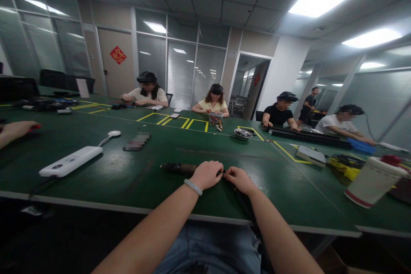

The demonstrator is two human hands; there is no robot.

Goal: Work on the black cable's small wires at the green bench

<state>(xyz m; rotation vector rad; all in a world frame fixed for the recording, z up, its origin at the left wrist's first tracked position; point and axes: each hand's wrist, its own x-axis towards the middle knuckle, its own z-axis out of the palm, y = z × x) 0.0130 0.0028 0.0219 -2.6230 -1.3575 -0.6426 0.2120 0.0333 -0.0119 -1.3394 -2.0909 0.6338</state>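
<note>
A dark, long-bodied electric screwdriver (179,168) lies across the green table in front of me, its narrow tip pointing left. My left hand (207,174), with a pale bangle at the wrist, is closed round its right-hand end. Just beside it, my right hand (239,180) pinches with thumb and finger at the start of a black cable (243,202). That cable runs down over the table's near edge towards my lap. The fingers hide the spot where the cable meets the screwdriver.
A white power strip (72,160) and a phone (137,141) lie to the left, near another person's hand (16,132). A metal bowl (243,134) holds small parts. At right are a white jug (369,182) and a box (311,156). Several people sit across the table.
</note>
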